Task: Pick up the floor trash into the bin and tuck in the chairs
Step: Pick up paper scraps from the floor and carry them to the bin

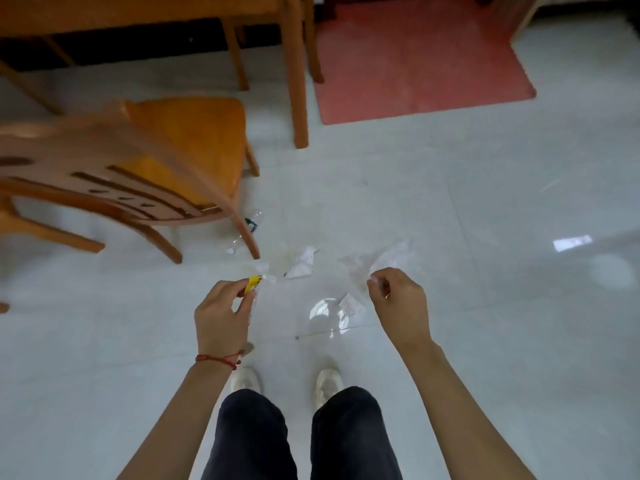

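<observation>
Between the two lowered hands, on the white tile floor (485,202), lies the trash: a crumpled white paper (302,263) sits just beyond and between the hands, and a smaller white scrap (351,304) lies nearer the person, close inside the right hand (398,303). Left of the crumpled paper, the left hand (221,313) pinches a yellow wrapper (254,284) between thumb and fingers. Right of the paper, the right hand is closed on a thin clear plastic film (377,261) that trails away from it. Further left of the paper, a crushed clear bottle (252,225) rests against the rear leg of the pulled-out wooden chair (145,161), which stands apart from the table (298,81). Judging by distance, the left hand is nearer the paper, though both hands are occupied. No bin is visible.
</observation>
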